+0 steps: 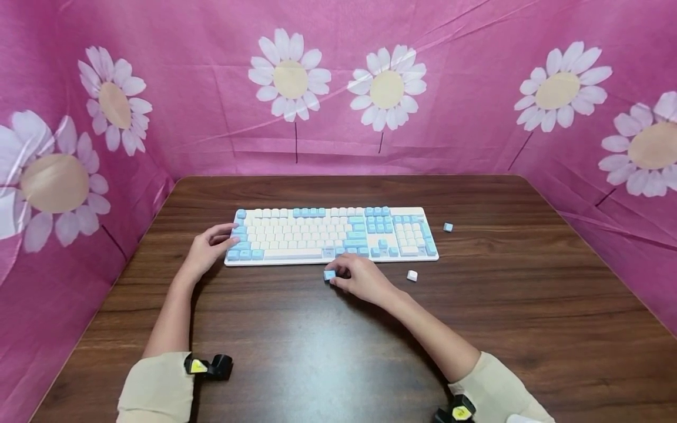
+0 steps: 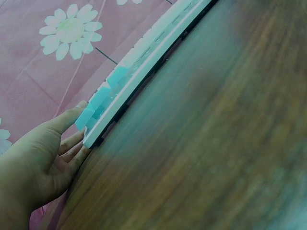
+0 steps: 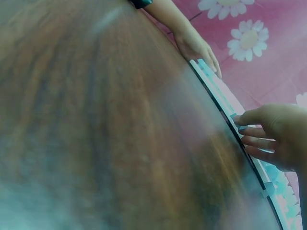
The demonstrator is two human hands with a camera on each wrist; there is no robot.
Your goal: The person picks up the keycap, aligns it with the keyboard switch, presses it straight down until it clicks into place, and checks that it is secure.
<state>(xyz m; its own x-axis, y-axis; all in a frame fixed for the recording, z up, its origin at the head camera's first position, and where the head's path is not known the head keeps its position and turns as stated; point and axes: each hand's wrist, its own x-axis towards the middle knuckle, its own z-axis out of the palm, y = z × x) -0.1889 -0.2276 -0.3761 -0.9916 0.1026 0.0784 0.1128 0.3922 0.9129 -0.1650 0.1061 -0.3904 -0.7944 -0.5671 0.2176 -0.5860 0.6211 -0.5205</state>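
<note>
A white keyboard point(image 1: 296, 238) with white and light-blue keys lies on the wooden table. At its left end is my left hand point(image 1: 205, 252), its thumb on the edge keys and its fingers against the end; the left wrist view shows this grip on the keyboard close up. Just in front of the long front edge, my right hand point(image 1: 365, 281) pinches a light-blue keycap point(image 1: 329, 275) between thumb and fingers. Right of the space bar, a greyish gap point(image 1: 328, 252) shows in the bottom key row.
A white keycap point(image 1: 412, 275) lies in front of the keyboard's right part. One more light-blue keycap point(image 1: 448, 227) sits beyond its right end. Pink cloth point(image 1: 211, 135) with printed daisies hangs around the brown table point(image 1: 296, 364).
</note>
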